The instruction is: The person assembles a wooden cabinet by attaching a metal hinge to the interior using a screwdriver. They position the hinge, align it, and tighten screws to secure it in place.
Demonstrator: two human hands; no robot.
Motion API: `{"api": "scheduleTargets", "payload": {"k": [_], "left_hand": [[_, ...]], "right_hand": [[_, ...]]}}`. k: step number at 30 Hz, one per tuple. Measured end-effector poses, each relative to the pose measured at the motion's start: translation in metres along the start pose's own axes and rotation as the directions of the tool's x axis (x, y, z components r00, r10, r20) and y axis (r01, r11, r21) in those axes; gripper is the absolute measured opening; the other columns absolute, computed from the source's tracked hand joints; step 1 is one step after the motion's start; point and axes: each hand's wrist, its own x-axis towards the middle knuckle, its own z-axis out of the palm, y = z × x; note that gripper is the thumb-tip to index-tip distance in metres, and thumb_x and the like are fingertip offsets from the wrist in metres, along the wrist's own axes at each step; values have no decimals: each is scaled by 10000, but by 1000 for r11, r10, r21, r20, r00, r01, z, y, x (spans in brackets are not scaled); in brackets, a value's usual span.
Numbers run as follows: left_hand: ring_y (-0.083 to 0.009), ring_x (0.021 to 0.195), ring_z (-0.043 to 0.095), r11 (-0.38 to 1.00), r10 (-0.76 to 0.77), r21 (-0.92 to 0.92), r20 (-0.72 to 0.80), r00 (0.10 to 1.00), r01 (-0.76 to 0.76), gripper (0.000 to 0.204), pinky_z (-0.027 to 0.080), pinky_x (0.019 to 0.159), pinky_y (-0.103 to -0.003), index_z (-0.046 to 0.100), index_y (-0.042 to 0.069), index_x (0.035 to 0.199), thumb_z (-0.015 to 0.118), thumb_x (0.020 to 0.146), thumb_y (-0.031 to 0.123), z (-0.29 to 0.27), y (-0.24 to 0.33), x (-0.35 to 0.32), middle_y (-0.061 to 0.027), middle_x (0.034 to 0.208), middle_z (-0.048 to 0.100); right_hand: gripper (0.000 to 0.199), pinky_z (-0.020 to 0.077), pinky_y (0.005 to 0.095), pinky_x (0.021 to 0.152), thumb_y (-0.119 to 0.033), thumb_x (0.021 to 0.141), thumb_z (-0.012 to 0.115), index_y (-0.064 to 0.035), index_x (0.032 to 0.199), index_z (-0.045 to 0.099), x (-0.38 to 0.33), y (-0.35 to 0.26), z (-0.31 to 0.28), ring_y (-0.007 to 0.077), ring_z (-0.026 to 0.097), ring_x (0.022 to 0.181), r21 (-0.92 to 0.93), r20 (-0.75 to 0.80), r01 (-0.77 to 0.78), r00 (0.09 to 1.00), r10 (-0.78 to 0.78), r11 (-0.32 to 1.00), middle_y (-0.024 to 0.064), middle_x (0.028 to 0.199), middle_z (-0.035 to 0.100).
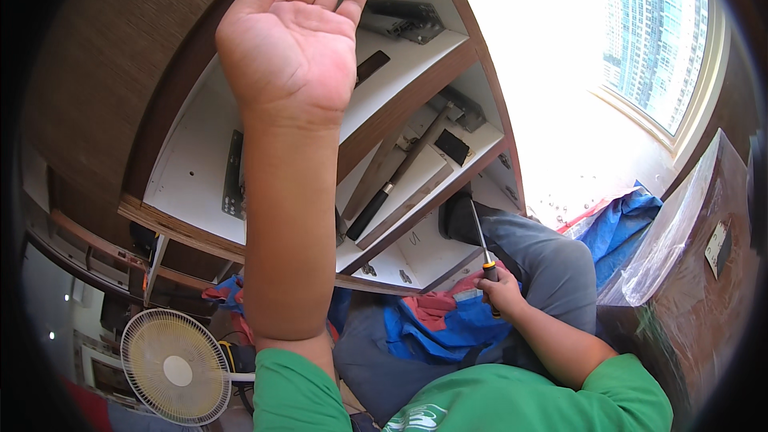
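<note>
My left hand point(298, 54) is raised in front of the cabinet point(452, 60), palm towards me and fingers stretched out; it holds nothing. Low at the right, my right hand point(506, 294) grips the yellow-and-black handle of a screwdriver point(479, 228), its shaft pointing up past my knee. A hammer point(400, 170) with a black grip lies in a lower compartment, close to a small dark rectangular piece point(453, 146). Metal brackets point(412, 21) sit in the white-lined compartments, another metal bracket point(233, 178) left of my forearm. My left arm hides part of the cabinet.
A white fan point(176, 370) stands at the lower left. Blue and red cloth point(436, 328) lies by my legs, more blue sheeting point(620, 228) to the right. A plastic-wrapped brown panel point(688, 304) leans at the right, below a bright window point(656, 32).
</note>
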Motion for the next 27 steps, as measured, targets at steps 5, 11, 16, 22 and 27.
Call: {"api": "scheduleTargets", "payload": {"k": [5, 11, 16, 22, 27], "left_hand": [[-401, 1283, 508, 999, -24, 29, 1, 1000, 24, 635, 390, 1128, -537, 144, -139, 1482, 456, 985, 103, 8, -18, 21, -331, 1412, 429], [-387, 1302, 501, 988, -123, 101, 27, 992, 120, 516, 382, 1122, -543, 410, -41, 1351, 618, 923, 158, -4, -15, 29, -258, 1358, 510], [-418, 1252, 583, 975, 48, 223, -86, 995, -28, 402, 458, 1102, -542, 463, -150, 1304, 449, 995, 107, -18, -2, 8, -326, 1332, 571], [-314, 1151, 652, 917, 162, 390, -184, 969, -79, 371, 510, 1013, -433, 573, -87, 1244, 497, 989, 172, -40, 28, -25, -258, 1246, 664], [-302, 1073, 674, 892, 242, 426, -166, 956, -152, 340, 521, 959, -412, 583, -54, 1230, 528, 980, 171, -67, 58, -51, -234, 1198, 690]], "right_hand": [[171, 462, 291, 516, -95, 844, 731, -26, 980, 653, 3, 3, -1, 126, 570, 558, 21, -9, 9, 1000, -9, 1000, 38, 730, 608], [135, 476, 288, 523, -99, 870, 746, -25, 948, 664, 5, 5, -2, 120, 561, 543, -9, -17, 14, 1000, -14, 1000, 25, 686, 587], [135, 471, 287, 518, -93, 871, 745, -27, 956, 663, 3, 3, -1, 124, 560, 541, 13, -13, 26, 1000, -26, 1000, 30, 685, 589], [134, 464, 295, 513, -89, 868, 733, -40, 947, 635, 0, 0, -2, 135, 557, 535, 52, 8, 6, 1000, -6, 999, 37, 683, 585], [134, 459, 315, 497, -86, 879, 719, -62, 914, 592, 1, 0, -4, 152, 542, 518, -13, 4, -27, 1000, 27, 1000, 35, 671, 564]]}}
